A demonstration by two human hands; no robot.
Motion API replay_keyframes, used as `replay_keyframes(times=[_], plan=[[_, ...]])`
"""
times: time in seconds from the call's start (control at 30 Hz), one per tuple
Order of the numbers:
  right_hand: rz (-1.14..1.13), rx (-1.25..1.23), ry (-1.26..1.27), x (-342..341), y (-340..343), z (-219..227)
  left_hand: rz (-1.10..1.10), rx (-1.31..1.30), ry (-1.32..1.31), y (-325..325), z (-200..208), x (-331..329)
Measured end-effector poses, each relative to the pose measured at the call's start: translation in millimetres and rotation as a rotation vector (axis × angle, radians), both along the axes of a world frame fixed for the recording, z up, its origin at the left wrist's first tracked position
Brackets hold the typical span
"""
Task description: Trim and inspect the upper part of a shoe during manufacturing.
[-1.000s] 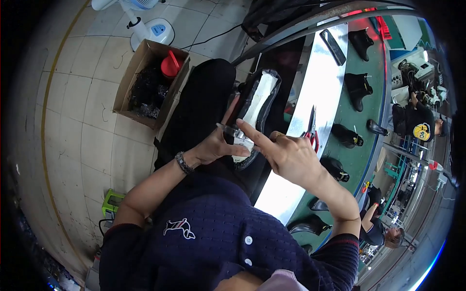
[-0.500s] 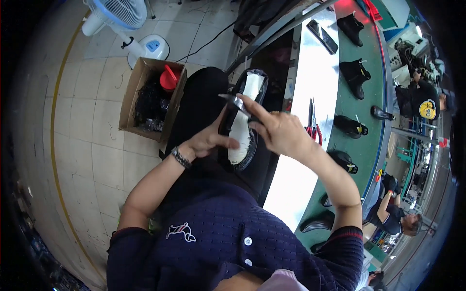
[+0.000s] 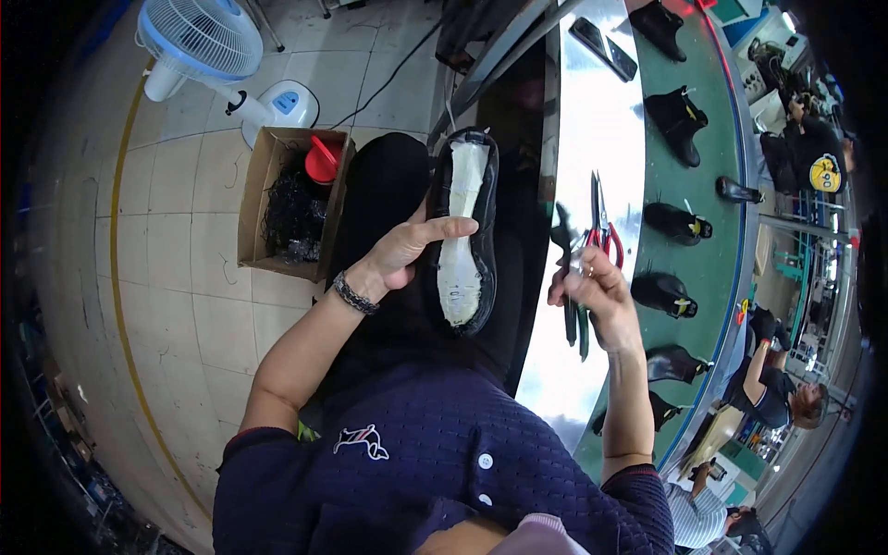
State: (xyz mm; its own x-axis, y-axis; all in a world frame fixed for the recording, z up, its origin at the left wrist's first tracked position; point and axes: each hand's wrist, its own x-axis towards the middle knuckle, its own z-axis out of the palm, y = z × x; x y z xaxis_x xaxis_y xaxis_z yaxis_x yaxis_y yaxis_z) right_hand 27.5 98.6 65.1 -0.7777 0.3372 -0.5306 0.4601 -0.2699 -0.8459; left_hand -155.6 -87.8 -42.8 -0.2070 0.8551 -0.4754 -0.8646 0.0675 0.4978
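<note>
My left hand [image 3: 407,252] is closed round a black shoe [image 3: 488,231], held sole-up over my lap, toe end toward me. The thumb presses across its pale, whitish underside; the other fingers are mostly hidden. Over the bench, my right hand [image 3: 601,291] is closed on a dark hand tool [image 3: 571,324]. Two handle-like dark ends point toward me, and a blurred shiny part shows at the fingers, so its exact kind is unclear. Beside this hand, red-handled pliers [image 3: 599,208] lie on the bench.
Black boots [image 3: 677,125] stand along the green conveyor [image 3: 712,254] beyond the shiny bench [image 3: 578,139]. A phone [image 3: 603,48] lies at the bench's far end. To the left are a cardboard box [image 3: 294,268] holding dark scraps and a red object, and a fan [image 3: 203,39]. Other people work at right.
My right hand has moved from over the shoe to the bench at right, carrying a tool. The left thumb now lies across the sole, and the shoe sits more upright in view.
</note>
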Motion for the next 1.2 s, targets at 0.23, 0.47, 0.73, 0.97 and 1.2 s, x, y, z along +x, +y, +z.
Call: replay_keyframes(times=[0.23,0.47,0.73,0.97,1.2], plan=[[-0.014,-0.206,-0.107,14,-11,-12,-0.154,0.228,0.315,-6,28,-2],[0.100,-0.376,-0.211,9,-40,-25,-0.160,0.316,0.194,-31,-41,27],[-0.034,-0.421,-0.180,13,-62,-51,0.235,-0.021,0.585,-11,-8,44],[-0.131,-0.388,-0.213,4,-75,-64,0.104,0.026,0.910,-31,-19,56],[-0.136,-0.425,-0.198,3,-56,-53,0.071,-0.119,0.818,18,-32,25]])
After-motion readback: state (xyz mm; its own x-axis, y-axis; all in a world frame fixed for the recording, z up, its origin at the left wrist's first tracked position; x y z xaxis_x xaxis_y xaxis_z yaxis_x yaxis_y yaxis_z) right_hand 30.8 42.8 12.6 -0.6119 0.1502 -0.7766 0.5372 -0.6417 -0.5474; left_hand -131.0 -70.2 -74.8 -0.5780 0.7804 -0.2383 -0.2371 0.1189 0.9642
